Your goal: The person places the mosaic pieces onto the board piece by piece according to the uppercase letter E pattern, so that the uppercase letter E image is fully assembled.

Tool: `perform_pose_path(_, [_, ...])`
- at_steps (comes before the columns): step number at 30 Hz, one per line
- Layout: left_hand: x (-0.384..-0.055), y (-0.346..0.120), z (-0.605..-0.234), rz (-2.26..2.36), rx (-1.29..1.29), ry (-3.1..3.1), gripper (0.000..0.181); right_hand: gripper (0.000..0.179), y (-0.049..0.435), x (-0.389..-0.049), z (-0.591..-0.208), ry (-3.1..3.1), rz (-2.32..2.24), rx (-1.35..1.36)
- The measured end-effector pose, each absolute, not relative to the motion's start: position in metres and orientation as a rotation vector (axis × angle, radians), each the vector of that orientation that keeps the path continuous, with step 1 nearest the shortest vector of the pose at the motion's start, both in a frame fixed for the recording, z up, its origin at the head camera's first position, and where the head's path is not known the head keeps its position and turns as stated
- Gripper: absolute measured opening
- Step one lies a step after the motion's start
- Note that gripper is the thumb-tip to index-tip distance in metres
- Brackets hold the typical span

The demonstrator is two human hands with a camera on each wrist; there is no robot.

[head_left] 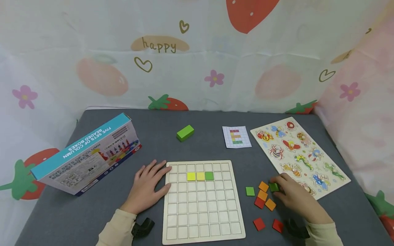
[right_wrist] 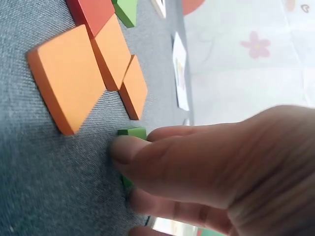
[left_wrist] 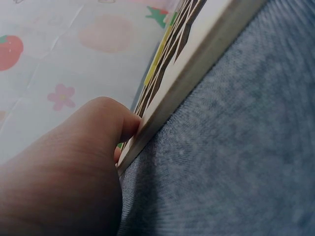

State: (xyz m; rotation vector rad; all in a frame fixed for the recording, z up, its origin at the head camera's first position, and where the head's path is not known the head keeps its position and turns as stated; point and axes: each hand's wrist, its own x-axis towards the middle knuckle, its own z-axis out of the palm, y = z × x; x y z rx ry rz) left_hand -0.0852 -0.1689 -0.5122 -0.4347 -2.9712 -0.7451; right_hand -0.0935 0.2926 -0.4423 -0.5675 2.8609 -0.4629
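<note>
Green square tile in the right hand [head_left: 273, 187]: smooth, flat-faced, thick-edged; right of the grid board, just beside the loose orange tiles.
Cardboard box, far left [head_left: 89, 155]: turquoise and white, sharp-cornered, set at a slant, lettering upside down.
Left hand [head_left: 147, 186]: fingers extended and spread, grasping nothing; index fingertip and thumb touch the board's left rim.
Pale wooden grid board [head_left: 203, 206]: flat, rounded corners, raised ribs framing square cells; two yellow square tiles [head_left: 195, 176] and a seated green square tile [head_left: 209, 176] fill adjoining cells, second row from the top.
Green oblong block [head_left: 185, 133]: straight-edged, beyond the board and well apart from it.
White paper card [head_left: 236, 137]: thin, gridded, printed with coloured squares.
Loose tiles: a lone green tile [head_left: 250, 191] leftmost; orange tiles [head_left: 270, 204] and a red tile [head_left: 259, 202] clustered; two red tiles [head_left: 259, 224] nearer the wearer. A strip of dark grey woven cloth [head_left: 239, 171] parts them from the board's right edge.
Right hand [head_left: 297, 198]: thumb and fingers nearly closed, pinching the green tile; whether it is lifted cannot be told.
Cream puzzle board, far right [head_left: 286, 158]: flat, slanted, insect pictures, partly behind the right hand.
</note>
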Motion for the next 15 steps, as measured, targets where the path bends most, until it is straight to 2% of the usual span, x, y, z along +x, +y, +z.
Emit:
perform_pose_path(8, [-0.0849, -0.1691, -0.5106, -0.747, -0.441, -2.971, 0.054, 0.027, 0.2859, -0.0961, -0.4466, 2.874, -0.442, -0.549])
perform_pose_path(15, [-0.0846, -0.1698, -0.5094, -0.751, -0.440, -2.980, 0.055, 0.033, 0.2850, -0.0954, -0.4445, 2.857, -0.466, -0.559])
